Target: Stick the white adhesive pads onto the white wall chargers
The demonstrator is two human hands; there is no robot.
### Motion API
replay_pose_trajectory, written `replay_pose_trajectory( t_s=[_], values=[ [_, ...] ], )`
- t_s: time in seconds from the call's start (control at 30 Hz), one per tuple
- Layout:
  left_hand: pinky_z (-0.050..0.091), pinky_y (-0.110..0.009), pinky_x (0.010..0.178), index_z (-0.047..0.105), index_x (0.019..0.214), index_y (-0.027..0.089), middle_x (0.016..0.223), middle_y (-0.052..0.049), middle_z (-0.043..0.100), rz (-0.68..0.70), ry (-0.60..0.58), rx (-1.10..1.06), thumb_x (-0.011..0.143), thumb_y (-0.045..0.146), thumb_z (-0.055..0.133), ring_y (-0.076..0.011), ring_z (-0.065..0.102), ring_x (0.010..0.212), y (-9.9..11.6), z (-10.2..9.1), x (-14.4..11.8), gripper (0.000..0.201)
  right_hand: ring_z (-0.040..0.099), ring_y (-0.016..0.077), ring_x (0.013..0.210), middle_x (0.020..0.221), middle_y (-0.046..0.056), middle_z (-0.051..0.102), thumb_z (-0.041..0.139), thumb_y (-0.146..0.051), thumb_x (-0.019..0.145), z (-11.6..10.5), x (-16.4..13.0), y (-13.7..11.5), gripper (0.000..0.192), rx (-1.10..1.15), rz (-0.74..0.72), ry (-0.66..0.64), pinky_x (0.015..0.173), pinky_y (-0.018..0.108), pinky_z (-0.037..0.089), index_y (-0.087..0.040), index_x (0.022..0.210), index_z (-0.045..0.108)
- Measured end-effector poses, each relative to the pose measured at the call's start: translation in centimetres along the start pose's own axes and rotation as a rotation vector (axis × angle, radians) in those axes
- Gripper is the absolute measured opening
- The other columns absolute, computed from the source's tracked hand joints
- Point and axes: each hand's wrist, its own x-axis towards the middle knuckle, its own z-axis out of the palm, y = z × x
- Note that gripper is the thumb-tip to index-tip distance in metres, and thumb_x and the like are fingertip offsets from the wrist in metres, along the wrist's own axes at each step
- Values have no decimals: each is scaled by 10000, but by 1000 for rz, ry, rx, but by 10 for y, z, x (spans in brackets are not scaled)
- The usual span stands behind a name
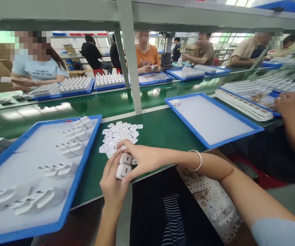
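I have two small white charger plugs (124, 165) pinched between my hands, stacked one above the other, just over the near edge of the green bench (160, 133). My left hand (113, 186) comes up from below with its fingers curled around the lower plug; my right hand (143, 158) reaches in from the right, thumb and fingers closed on the upper one. A thin bangle (197, 160) sits on my right wrist.

Just beyond my fingers lies a loose heap of small white square labels (119, 136), flat on the bench and touching nothing else that I can make out.

To my left is a blue-rimmed tray (83, 164) with a white floor, holding more white chargers (70, 148) lying on their sides in rough rows with their prongs showing. To my right, well apart from my hands, is a second blue-rimmed tray (204, 140); a single white piece (175, 102) sits in its far left corner.

Further right, a co-worker's hand (288, 104) rests at another blue tray beside stacks of flat white parts (242, 102). A grey upright post (132, 65) rises from the middle of the bench, and across it other people sit at trays of white chargers (75, 83).
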Motion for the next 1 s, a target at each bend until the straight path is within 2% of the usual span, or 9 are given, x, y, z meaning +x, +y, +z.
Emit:
replay_pose_trajectory(
  t_s=[0.1,0.17,0.27,0.4,0.5,0.7,0.8,0.9,1.0],
  values=[
    [552,-411,1042,713,1172,200,1214,-93,724,-205,141,-116,803,271,778,-259,693,1124,-5,2,7,381,641,218,986,1236,93,625,678,-498,857,-5,1,21,571,27,100,138,815,344,509,-251,1292,402],
    [554,-437,1043,728,1137,186,1193,-95,733,-324,201,-186,772,298,811,-264,699,1108,-6,3,9,391,600,276,1083,1208,114,621,705,-516,838,3,1,37,494,-176,222,254,893,408,487,-210,1168,501],
    [550,-452,1050,737,1128,181,1179,-100,740,-401,240,-233,739,291,840,-273,701,1109,-8,4,7,417,552,327,1143,1174,130,605,775,-448,793,20,4,53,418,-391,326,254,935,439,460,-184,1034,559],
    [553,-452,1043,742,1125,188,1176,-99,742,-358,246,-247,717,250,854,-276,704,1101,-10,5,5,428,574,303,1087,1107,108,605,725,-315,848,21,11,56,240,-398,357,231,862,389,464,-193,976,563],
    [557,-445,1035,743,1111,186,1154,-94,750,-303,219,-252,728,242,845,-267,709,1089,-5,6,19,400,592,274,1023,1055,84,612,768,-275,803,10,17,56,256,-380,349,181,772,332,448,-195,921,555],
    [569,-409,1010,744,1093,185,1162,-71,752,-46,95,-302,746,262,827,-249,703,1106,22,27,105,365,572,186,698,735,-3,578,741,-206,743,-11,35,48,241,-332,298,24,538,272,374,-203,746,500],
    [571,-436,1006,750,1054,171,1141,-72,757,111,33,-361,748,318,821,-265,706,1097,43,46,152,347,547,150,602,599,-49,538,766,-131,667,-17,46,37,277,-295,298,-42,509,252,389,-202,627,501],
    [564,-511,1024,763,1036,174,1142,-78,757,119,46,-366,712,446,831,-310,712,1081,56,63,178,428,565,127,607,498,-105,526,797,-86,607,-24,63,51,303,-226,284,-59,540,201,428,-211,524,534],
    [514,-590,1093,769,1062,231,1169,-48,750,-4,35,-343,690,569,804,-370,688,1128,46,78,178,504,547,102,619,507,-210,543,850,-172,563,-36,74,89,303,66,-58,23,558,156,422,-280,522,570]
  ],
)
